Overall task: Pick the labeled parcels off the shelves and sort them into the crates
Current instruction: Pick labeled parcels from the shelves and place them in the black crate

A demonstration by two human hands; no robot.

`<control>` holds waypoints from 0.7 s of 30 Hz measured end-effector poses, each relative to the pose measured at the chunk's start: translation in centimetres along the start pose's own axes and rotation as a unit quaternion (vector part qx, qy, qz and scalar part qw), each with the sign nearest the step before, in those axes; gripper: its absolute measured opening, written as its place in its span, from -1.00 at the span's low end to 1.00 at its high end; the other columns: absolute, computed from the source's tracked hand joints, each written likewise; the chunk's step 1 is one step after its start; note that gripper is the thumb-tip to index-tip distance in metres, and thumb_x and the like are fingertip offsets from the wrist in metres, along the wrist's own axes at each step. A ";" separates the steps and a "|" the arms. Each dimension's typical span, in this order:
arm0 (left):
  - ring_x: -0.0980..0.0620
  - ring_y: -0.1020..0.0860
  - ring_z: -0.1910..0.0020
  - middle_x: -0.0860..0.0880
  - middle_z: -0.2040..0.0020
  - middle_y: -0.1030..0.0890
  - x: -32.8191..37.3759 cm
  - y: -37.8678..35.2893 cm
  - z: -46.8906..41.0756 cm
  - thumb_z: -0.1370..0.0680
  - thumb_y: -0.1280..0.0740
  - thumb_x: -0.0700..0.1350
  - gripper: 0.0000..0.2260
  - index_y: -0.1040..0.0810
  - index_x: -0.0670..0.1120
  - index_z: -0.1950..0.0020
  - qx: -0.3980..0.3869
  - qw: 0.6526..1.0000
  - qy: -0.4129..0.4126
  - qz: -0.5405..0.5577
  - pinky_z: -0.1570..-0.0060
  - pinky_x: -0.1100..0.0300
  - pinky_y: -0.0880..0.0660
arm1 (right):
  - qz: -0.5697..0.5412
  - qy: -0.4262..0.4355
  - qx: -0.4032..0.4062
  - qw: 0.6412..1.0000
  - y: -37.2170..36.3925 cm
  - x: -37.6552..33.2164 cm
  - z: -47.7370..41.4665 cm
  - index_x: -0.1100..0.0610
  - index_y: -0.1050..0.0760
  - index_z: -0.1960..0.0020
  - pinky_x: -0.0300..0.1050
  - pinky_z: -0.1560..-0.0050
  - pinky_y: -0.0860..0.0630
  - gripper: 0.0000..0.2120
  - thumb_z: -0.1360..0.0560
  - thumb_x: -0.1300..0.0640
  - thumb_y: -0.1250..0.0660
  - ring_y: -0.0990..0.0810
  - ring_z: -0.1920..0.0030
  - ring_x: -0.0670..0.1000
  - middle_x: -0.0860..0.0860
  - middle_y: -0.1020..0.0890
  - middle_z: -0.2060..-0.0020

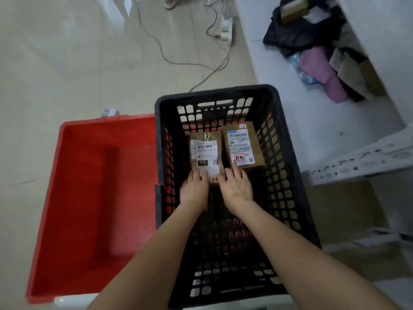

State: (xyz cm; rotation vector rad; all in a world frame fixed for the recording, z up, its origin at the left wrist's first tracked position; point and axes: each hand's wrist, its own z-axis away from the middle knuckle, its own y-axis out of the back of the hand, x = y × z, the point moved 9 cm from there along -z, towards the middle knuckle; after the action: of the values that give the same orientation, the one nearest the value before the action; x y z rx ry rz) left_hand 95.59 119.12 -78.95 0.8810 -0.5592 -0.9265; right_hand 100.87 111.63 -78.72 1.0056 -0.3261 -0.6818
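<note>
Black lattice plastic forms the crate (212, 93) on the pale tiled floor (89, 63) in the head view, and a solid red crate (89, 198) stands touching its left side. Two brown parcels lie flat side by side at the far end of the black crate. The left parcel (205, 151) carries a white barcode label with "010" in a dark box and a line beginning "010-010". The right parcel (243, 144) has a blue-topped barcode label and a red-framed stamp of two bold Chinese characters.

The left hand (194, 189) rests its fairly straight fingers (196, 173) on the near edge of the left parcel. The right hand (237, 189) lies with its fingers spread, touching the near edges of both parcels, gripping nothing.

To the right, a white shelf (290, 90) holds a purple bag (321, 72) among dark bundles. A power strip (228, 30) with cables lies on the floor beyond.
</note>
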 end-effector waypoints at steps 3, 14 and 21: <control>-0.11 -0.21 -0.45 -0.15 -0.50 -0.13 1.3 3.0 2.9 -0.48 -0.36 -0.23 -0.36 -0.13 -0.09 -0.48 -0.003 0.999 -0.028 -0.017 -0.22 0.07 -0.42 | -0.037 -0.031 0.006 0.999 2.4 0.9 3.8 0.06 -0.19 -0.48 0.11 -0.51 -0.03 -0.27 -0.41 0.17 -0.45 0.06 -0.54 0.20 0.14 -0.21 -0.47; -0.13 -0.17 -0.48 -0.14 -0.51 -0.14 10.0 12.3 13.7 -0.52 -0.30 -0.24 -0.41 -0.14 -0.10 -0.50 0.052 0.965 -0.221 -0.132 -0.33 -0.01 -0.34 | -0.127 -0.212 0.094 0.965 9.3 4.6 19.7 0.05 -0.19 -0.47 0.05 -0.48 -0.10 -0.42 -0.51 0.18 -0.31 0.05 -0.54 0.15 0.11 -0.19 -0.48; -0.14 -0.18 -0.46 -0.16 -0.49 -0.16 17.3 12.3 24.5 -0.53 -0.29 -0.22 -0.39 -0.11 -0.11 -0.52 0.069 0.902 -0.374 -0.205 -0.34 0.01 -0.32 | -0.161 -0.350 0.163 0.908 9.4 5.9 34.6 0.07 -0.26 -0.42 0.04 -0.37 -0.27 -0.52 -0.53 0.14 -0.27 -0.14 -0.46 0.14 0.10 -0.28 -0.40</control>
State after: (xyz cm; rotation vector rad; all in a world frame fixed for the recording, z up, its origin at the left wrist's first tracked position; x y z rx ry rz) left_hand 91.69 98.11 -54.58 0.7612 -1.1351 -1.6489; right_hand 89.89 88.10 -53.23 1.1167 -0.9406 -1.3218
